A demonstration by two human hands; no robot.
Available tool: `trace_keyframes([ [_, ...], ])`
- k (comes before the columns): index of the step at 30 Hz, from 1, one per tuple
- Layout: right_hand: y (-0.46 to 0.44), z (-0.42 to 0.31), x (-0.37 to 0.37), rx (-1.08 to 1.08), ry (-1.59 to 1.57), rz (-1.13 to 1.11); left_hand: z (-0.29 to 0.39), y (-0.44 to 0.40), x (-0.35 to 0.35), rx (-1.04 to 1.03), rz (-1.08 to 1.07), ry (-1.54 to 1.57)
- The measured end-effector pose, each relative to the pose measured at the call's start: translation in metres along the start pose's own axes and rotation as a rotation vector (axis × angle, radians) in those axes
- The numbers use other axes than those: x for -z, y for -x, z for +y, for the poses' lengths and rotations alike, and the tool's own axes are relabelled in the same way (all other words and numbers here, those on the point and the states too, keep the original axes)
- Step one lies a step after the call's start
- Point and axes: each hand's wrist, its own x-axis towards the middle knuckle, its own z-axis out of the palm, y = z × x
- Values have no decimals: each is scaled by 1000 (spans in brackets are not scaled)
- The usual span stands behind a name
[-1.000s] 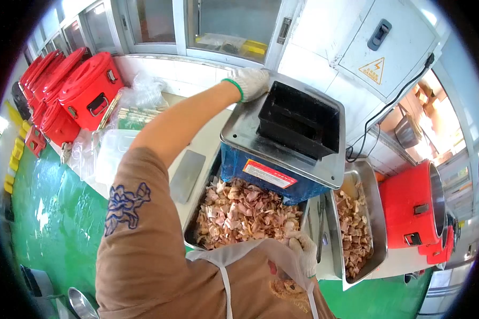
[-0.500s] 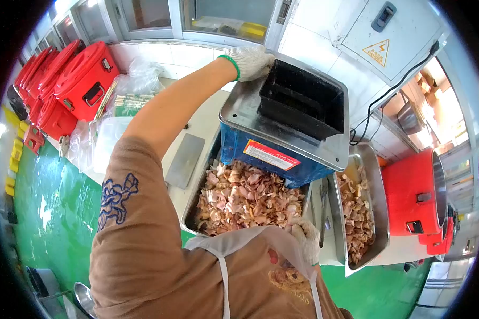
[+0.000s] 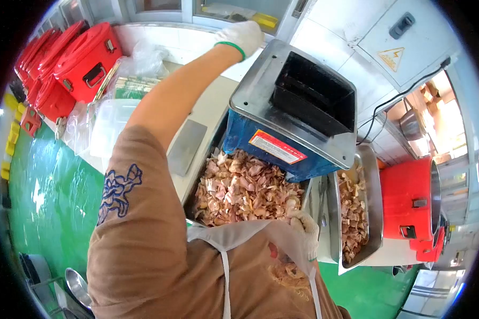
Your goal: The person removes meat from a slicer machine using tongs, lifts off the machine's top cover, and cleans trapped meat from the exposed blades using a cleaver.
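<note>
My left hand [image 3: 242, 40], in a white knit glove with a green cuff, is raised beside the far left corner of the meat-cutting machine [image 3: 263, 114], apart from it. Its fingers face away and are hidden. The machine has a steel top, a dark rectangular opening and blue sides. Below it, a metal tray [image 3: 190, 212] holds a heap of cut meat pieces [image 3: 245, 189]. My gloved right hand [image 3: 305, 231] is at the near right corner of this tray, fingers curled in, partly covered by the translucent apron. What it grips is hidden.
A second metal tray [image 3: 375, 234] with meat pieces stands to the right, beside a red lidless container [image 3: 410, 199]. Metal tongs [image 3: 321, 199] lie between the trays. Lidded red containers [image 3: 88, 61] and a clear plastic box [image 3: 112, 125] are at left. A black cable [image 3: 404, 90] hangs at right.
My left hand has come off the machine's far left corner and moved up and slightly left. The right hand stays by the tray corner. The whole view has shifted slightly.
</note>
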Motion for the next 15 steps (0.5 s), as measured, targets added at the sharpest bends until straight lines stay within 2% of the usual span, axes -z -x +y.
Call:
trace_keyframes([
  [2,-1,2,-1,-46,6,5,-49,9,-21,-33,-39,-1],
  [4,-3,11,2,-75,22,28,-71,56,-28,93,-281,-17],
  [5,-2,7,2,-4,159,29,-79,80,-31,107,-409,-78],
  [6,-2,4,2,-16,127,20,-87,103,-36,38,-545,-235],
  [8,-1,-4,1,-35,67,14,-129,152,-107,51,-661,-200],
  [9,0,-12,2,40,198,23,-147,176,-145,90,-751,-229],
  [10,1,-15,4,74,158,32,-147,200,-156,226,-779,-131],
  [12,0,-20,11,163,79,79,-176,240,-217,90,-828,-346],
  [13,-5,-41,16,360,185,28,-147,236,-167,-18,-958,-353],
  [14,-12,-58,21,590,390,121,-153,250,-187,277,-762,-206],
  [15,-20,-76,28,715,446,161,-161,260,-208,559,-558,-49],
])
